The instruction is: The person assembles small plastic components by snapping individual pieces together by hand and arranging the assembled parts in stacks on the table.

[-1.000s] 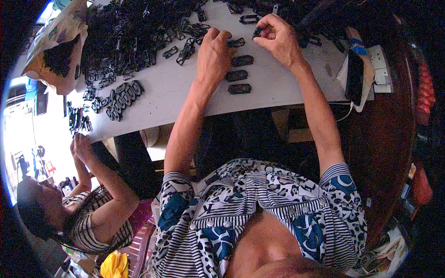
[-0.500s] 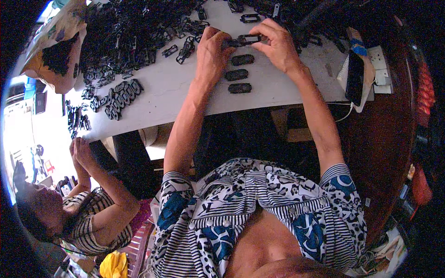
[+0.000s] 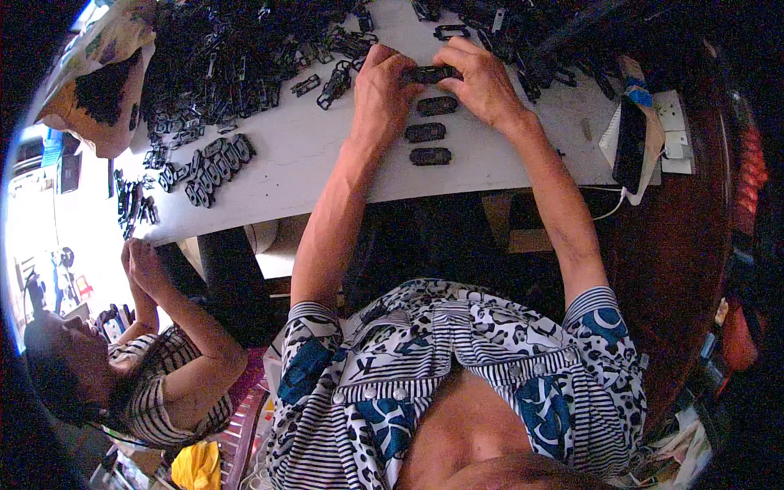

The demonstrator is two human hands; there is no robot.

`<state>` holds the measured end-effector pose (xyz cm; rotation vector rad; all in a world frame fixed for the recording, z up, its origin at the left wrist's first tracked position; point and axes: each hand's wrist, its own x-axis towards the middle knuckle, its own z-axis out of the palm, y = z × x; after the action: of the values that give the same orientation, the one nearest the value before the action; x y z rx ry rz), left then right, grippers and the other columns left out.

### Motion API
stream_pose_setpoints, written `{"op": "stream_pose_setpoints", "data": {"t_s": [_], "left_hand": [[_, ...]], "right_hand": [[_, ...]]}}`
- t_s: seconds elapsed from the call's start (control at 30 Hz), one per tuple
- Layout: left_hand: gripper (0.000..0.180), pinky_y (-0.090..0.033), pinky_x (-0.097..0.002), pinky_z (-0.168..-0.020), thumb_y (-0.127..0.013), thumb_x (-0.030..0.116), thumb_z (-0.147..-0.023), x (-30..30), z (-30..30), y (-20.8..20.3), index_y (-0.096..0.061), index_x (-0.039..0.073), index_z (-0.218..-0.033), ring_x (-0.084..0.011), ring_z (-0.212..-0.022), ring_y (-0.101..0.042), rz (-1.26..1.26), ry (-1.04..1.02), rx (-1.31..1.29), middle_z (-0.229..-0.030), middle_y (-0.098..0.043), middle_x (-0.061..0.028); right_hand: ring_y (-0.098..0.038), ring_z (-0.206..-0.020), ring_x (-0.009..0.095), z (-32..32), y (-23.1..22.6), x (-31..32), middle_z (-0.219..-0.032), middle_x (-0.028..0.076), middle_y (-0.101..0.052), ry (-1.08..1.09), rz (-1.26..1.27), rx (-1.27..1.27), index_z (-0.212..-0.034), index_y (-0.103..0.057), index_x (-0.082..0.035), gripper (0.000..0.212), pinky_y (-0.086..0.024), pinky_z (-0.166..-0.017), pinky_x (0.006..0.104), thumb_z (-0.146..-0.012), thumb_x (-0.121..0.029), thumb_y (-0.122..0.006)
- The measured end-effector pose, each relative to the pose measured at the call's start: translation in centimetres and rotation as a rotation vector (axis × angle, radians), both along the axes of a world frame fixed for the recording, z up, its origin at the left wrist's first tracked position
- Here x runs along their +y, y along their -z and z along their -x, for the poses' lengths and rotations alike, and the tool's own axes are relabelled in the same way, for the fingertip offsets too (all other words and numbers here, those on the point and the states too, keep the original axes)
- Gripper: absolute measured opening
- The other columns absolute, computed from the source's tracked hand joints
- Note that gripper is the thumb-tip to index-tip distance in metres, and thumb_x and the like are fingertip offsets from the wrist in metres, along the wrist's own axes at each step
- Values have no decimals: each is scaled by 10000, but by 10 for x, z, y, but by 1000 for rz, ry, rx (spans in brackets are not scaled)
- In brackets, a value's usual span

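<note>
Between my two hands, just above the white tabletop (image 3: pixel 302 180), is a small black oblong plastic part (image 3: pixel 433 74). My left hand (image 3: pixel 385 86) pinches its left end, while the fingers of my right hand (image 3: pixel 480 86) are closed on its right end. Fingers cover both ends, so I cannot tell whether it is one piece or two put together. Below it, three similar black oblong parts lie in a column: an upper one (image 3: pixel 437 105), a middle one (image 3: pixel 425 131) and a lower one (image 3: pixel 430 156).
A large heap of black plastic frames (image 3: pixel 220 65) covers the far left. Nearer lies a row of black parts (image 3: pixel 220 167). At right stand a dark phone-like device (image 3: pixel 630 143) with a white cable and a power strip (image 3: pixel 674 131). Another person's hands (image 3: pixel 143 261) are at the left.
The open rectangular frame in my right hand has come together with the dark piece in my left. My right hand has moved slightly left and down; the view has shifted a little.
</note>
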<state>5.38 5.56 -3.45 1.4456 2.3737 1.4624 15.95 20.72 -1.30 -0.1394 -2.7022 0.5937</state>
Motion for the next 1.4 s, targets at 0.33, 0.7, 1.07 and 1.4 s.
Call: {"op": "stream_pose_setpoints", "data": {"t_s": [0.33,0.7,1.07,1.4], "left_hand": [[169,-485,-319,-651,-719,-24,-693,-17,9,-23,-686,38,-846,-236,-722,-614,-225,-197,98,-817,-617,-100],[227,-457,-391,-738,-724,108,-707,-25,10,-12,-665,75,-924,-284,-883,-552,183,-355,317,-902,-561,-91],[163,-487,-370,-692,-629,42,-779,-21,15,-6,-670,83,-931,-259,-808,-608,124,-275,288,-858,-614,-77],[370,-483,-244,-627,-603,-5,-852,-13,18,-32,-572,33,-1219,-127,-703,-595,-448,177,-1079,-880,-662,-106]], "right_hand": [[-587,-912,270,-3,-3,-2,-944,74,-576,-96,-47,43,-993,-653,-47,267,-483,-784,362,-731,-61,-702],[-598,-859,270,3,-5,18,-899,88,-578,-230,34,59,-966,-654,-41,222,-478,-753,358,-755,-98,-693],[-603,-849,369,37,-13,19,-904,210,-568,244,-327,-121,-880,-599,47,110,-488,-712,438,-804,-30,-579],[-546,-598,80,11,-7,24,-790,-21,-595,67,868,53,-976,-638,-104,99,-411,-503,228,-910,-165,-597]]}}
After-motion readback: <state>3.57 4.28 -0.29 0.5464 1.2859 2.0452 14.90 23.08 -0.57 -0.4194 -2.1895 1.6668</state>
